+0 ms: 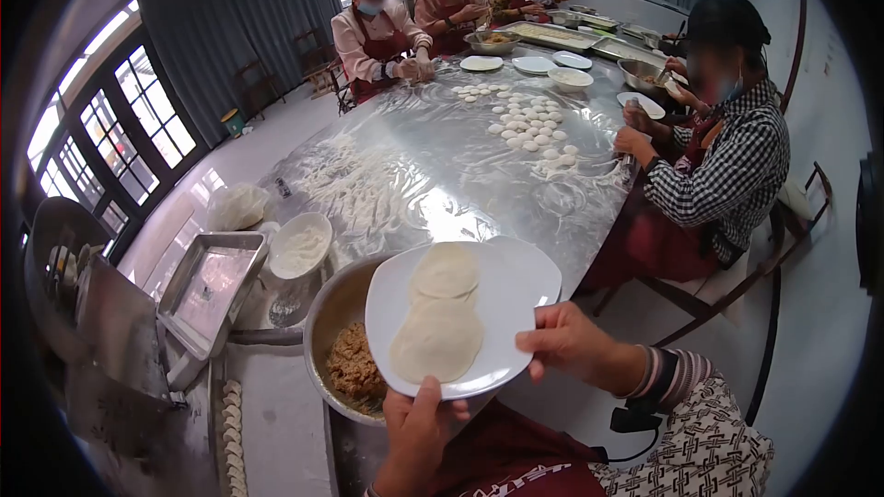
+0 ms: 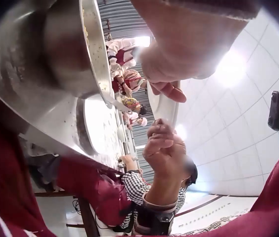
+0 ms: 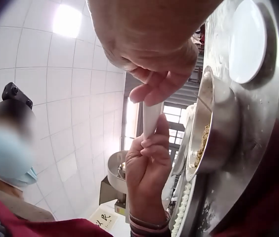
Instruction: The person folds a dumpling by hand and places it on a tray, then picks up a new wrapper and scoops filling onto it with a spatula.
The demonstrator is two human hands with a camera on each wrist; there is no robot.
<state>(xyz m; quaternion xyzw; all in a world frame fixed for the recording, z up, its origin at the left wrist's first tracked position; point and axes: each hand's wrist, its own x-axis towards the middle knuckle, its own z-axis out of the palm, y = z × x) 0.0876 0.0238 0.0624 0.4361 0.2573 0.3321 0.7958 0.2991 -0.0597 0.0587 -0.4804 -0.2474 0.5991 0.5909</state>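
Note:
A white plate [image 1: 516,313] is held up by both hands over the edge of a steel bowl. On it lie a few thin round dough wrappers [image 1: 437,340], partly overlapping. My left hand [image 1: 419,437] grips the near rim, thumb on top and fingers beneath. The right-hand rim is pinched by my right hand [image 1: 575,342]. From the right wrist the plate appears edge-on between the right hand [image 3: 151,59] and the left hand [image 3: 149,173]. Brown minced filling [image 1: 354,364] sits in the steel bowl [image 1: 320,331], partly hidden by the plate. Another white plate [image 3: 248,42] lies on the table.
Floured steel table [image 1: 387,166] stretches ahead, with many dough rounds [image 1: 529,124] farther off. To the left are a bowl of flour [image 1: 299,244], a metal tray [image 1: 212,285] and a row of dumplings [image 1: 233,442]. A person in a checked shirt [image 1: 714,166] sits at the right; several others work beyond.

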